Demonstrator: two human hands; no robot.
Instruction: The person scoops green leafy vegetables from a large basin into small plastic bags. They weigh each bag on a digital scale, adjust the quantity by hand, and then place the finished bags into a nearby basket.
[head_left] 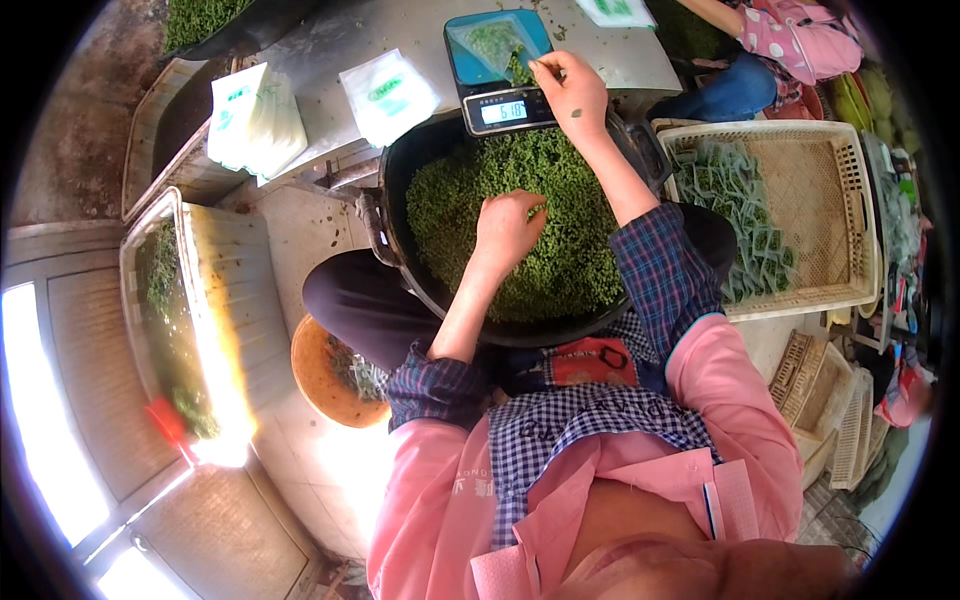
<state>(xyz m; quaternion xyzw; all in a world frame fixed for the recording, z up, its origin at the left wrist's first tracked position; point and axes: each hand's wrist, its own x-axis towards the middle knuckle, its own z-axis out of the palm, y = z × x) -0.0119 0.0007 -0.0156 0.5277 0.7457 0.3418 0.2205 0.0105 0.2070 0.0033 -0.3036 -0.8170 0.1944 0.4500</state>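
Pink collared shirt (740,420) lay below both hands. Left hand (508,230) curled over small green sprigs (580,255), grip unclear; right hand (576,98) pinched sprigs beside clear plastic bag (485,40).

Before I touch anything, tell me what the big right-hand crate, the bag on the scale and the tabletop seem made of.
Crate: likely matte moulded plastic, from its slotted walls.
Bag: apparently thin, slightly glossy plastic film; greens show through it.
Tabletop: probably metal with a dull sheen, judging by soft grey reflections.

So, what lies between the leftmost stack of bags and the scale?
The head view shows another pile of white bags there, on the metal table, left of the scale.
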